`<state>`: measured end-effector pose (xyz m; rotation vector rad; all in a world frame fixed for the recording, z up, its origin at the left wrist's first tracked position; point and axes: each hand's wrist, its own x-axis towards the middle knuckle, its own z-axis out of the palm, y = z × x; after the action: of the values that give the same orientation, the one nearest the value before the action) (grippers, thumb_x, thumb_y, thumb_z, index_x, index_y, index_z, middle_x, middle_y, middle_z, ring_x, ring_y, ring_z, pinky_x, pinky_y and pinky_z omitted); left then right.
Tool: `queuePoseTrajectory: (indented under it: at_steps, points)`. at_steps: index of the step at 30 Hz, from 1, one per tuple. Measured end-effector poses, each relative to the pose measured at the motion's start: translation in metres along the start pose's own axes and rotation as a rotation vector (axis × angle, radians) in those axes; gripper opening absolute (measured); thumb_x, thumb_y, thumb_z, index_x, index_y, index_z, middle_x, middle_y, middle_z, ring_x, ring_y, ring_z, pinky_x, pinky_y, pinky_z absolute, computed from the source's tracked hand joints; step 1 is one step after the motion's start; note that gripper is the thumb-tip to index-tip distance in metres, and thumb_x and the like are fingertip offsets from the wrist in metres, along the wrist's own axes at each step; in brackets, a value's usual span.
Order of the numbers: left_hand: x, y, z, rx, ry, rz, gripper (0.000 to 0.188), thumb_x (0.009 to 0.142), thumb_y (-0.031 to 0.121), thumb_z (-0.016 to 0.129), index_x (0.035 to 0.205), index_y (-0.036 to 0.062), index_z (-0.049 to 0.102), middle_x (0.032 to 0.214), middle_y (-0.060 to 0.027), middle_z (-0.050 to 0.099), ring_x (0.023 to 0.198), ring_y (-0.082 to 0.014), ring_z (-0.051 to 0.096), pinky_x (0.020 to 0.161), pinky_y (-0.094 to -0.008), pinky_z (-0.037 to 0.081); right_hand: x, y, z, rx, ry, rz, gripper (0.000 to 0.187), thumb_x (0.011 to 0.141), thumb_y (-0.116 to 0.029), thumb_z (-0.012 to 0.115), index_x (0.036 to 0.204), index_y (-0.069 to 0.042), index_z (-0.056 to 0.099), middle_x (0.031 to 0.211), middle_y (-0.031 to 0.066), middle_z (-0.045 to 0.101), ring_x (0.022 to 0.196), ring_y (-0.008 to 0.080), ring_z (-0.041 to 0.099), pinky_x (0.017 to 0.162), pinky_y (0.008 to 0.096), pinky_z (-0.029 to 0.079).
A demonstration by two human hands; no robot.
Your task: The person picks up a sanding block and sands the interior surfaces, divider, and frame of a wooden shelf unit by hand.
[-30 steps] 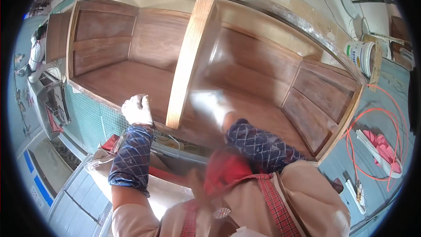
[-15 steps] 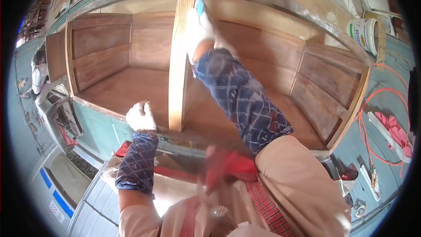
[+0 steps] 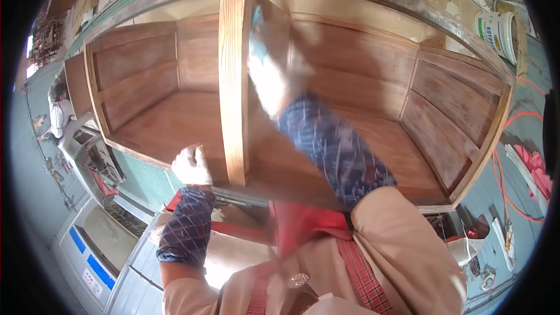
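Observation:
A wooden cabinet frame (image 3: 157, 125) lies open in front of me, reddish brown inside. A pale upright divider (image 3: 233, 90) splits it. My right hand (image 3: 269, 79), in a white glove, is blurred against the divider's right side, toward the far end. Beneath its fingers shows a light blue pad (image 3: 256, 46), too smeared to tell its exact kind. My left hand (image 3: 192, 166), also in a white glove, is closed over the cabinet's near edge, left of the divider. Patterned blue sleeves cover both forearms.
A white bucket (image 3: 496, 36) stands beyond the cabinet's far right corner. An orange hose (image 3: 501, 181) curls over the floor at right, near pink material (image 3: 529, 163). Another person (image 3: 58, 111) is at far left, near a pale machine part (image 3: 87, 151).
My right hand has come slightly nearer to me along the divider, the light blue pad moving with it. My left hand keeps its place on the near edge. The view has shifted slightly.

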<state>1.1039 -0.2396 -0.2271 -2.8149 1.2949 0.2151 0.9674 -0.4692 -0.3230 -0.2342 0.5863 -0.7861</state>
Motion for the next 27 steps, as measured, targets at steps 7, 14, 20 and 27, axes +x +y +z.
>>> queuePoseTrajectory:
  at_steps: [7, 14, 20, 27]
  points:
    - [-0.001, 0.012, -0.005, -0.003, -0.099, -0.063, 0.017, 0.088, 0.021, 0.061, 0.093, 0.0066, 0.069, 0.088, -0.0107, 0.069, 0.085, -0.0311, 0.062, 0.083, -0.0447, 0.045, -0.01, -0.018, 0.018, 0.271, 0.216, 0.239, 0.04, 0.1, -0.031, 0.053, 0.138, -0.016, 0.054, 0.136, 0.0011, 0.053, 0.124, 0.0135, 0.047, 0.106, 0.032, 0.036]
    - [0.004, 0.01, 0.002, -0.049, -0.084, 0.021, 0.018, 0.088, 0.023, 0.061, 0.092, 0.0059, 0.067, 0.085, -0.0128, 0.068, 0.082, -0.0331, 0.061, 0.078, -0.0459, 0.045, 0.076, -0.056, -0.007, 1.678, 0.001, 0.552, 0.034, 0.102, -0.034, 0.049, 0.126, -0.011, 0.058, 0.114, 0.0039, 0.061, 0.103, 0.0133, 0.055, 0.092, 0.0283, 0.044]
    - [0.005, 0.01, 0.0, -0.003, -0.087, 0.051, 0.017, 0.088, 0.023, 0.06, 0.087, 0.0078, 0.068, 0.083, -0.0103, 0.068, 0.081, -0.0311, 0.062, 0.081, -0.0441, 0.044, -0.024, 0.039, -0.04, -0.776, -0.062, -0.521, 0.041, 0.101, -0.018, 0.05, 0.14, -0.007, 0.047, 0.141, 0.0074, 0.048, 0.132, 0.0245, 0.043, 0.117, 0.0369, 0.031]
    - [0.007, 0.019, -0.004, -0.017, -0.167, -0.015, 0.018, 0.087, 0.021, 0.058, 0.091, 0.0066, 0.069, 0.088, -0.0106, 0.068, 0.084, -0.0309, 0.061, 0.083, -0.0435, 0.042, 0.137, -0.031, -0.07, -0.569, 0.24, 0.119, 0.045, 0.103, -0.047, 0.037, 0.112, -0.009, 0.059, 0.102, 0.0101, 0.061, 0.099, 0.0228, 0.053, 0.088, 0.033, 0.044]
